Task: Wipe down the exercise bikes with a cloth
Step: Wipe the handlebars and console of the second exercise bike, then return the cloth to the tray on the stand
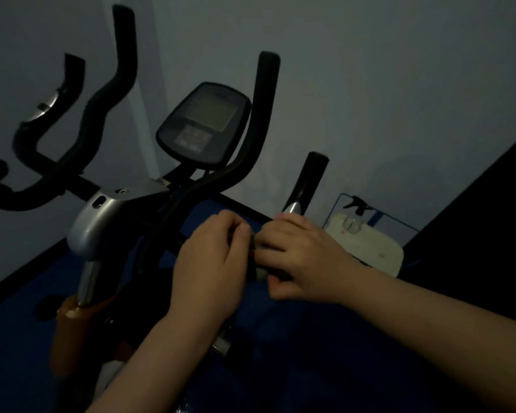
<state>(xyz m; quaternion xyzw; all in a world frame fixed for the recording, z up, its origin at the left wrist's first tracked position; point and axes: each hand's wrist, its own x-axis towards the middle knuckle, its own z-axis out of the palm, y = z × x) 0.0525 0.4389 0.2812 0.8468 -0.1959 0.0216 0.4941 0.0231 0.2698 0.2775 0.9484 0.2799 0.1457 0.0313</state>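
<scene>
Both hands, left hand [212, 260] and right hand [298, 257], met closed around a dark object, possibly the cloth [258, 271], at five o'clock from the bike's console [204, 123], apparently folding it for wiping.

Both forearms bare, no sleeves; left hand [209, 263], right hand [304, 257].

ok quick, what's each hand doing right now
Left hand: closed on a small dark object, too dim to identify.
Right hand: fingers curled on the same object.
</scene>
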